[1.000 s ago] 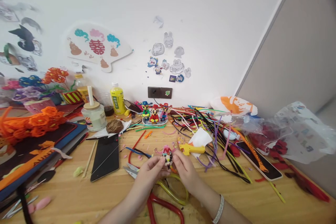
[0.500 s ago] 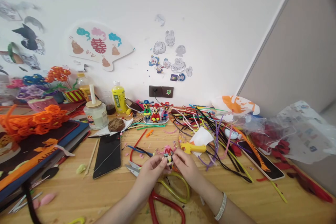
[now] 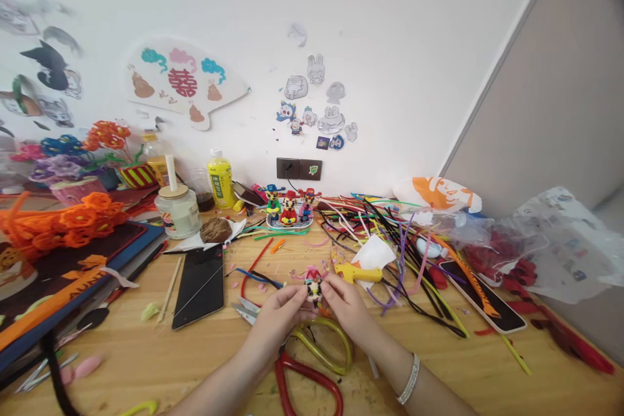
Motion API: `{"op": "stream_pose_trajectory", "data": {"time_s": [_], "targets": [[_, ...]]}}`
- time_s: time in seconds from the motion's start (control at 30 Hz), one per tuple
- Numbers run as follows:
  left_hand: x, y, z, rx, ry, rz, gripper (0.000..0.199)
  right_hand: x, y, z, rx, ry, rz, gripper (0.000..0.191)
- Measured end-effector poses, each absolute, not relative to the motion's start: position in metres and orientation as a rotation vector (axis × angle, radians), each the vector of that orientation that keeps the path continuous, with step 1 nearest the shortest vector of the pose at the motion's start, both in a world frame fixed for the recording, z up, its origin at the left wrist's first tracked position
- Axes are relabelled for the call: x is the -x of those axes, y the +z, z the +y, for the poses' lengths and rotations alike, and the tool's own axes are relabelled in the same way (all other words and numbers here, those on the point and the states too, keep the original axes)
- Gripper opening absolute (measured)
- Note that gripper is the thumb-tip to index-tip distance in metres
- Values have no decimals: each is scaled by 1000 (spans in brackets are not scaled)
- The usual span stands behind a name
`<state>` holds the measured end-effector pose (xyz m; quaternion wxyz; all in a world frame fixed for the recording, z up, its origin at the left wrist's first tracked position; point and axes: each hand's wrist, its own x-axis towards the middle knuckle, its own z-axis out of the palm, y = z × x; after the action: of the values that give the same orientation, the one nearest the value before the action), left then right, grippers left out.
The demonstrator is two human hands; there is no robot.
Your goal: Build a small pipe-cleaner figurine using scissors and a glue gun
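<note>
A small pipe-cleaner figurine [image 3: 312,284] with a pink top and a dark body is held just above the wooden table [image 3: 195,357]. My left hand [image 3: 277,315] pinches it from the left. My right hand [image 3: 344,309], with a bead bracelet on the wrist, pinches it from the right. Under my hands lie green pipe-cleaner loops [image 3: 324,351] and red pipe-cleaner loops [image 3: 307,383]. Small scissors [image 3: 244,312] lie just left of my left hand.
A yellow glue gun [image 3: 358,273] lies behind my right hand. A black phone [image 3: 199,286] lies to the left, another phone [image 3: 482,302] to the right. Loose pipe cleaners [image 3: 390,234], three finished figurines [image 3: 288,207], a jar [image 3: 178,211], a yellow bottle [image 3: 220,179] and orange flowers [image 3: 73,221] crowd the back.
Both hands keep hold of the figurine and have shifted only slightly; the view has drifted a little.
</note>
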<state>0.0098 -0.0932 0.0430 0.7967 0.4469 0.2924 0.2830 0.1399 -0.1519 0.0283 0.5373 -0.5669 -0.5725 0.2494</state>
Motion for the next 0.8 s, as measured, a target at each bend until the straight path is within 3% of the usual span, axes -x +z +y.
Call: {"op": "stream_pose_trajectory", "data": {"time_s": [0.8], "targets": [[-10, 35, -85, -1193, 606, 580, 30, -139, 26, -153, 1307, 734, -1295, 29]]}}
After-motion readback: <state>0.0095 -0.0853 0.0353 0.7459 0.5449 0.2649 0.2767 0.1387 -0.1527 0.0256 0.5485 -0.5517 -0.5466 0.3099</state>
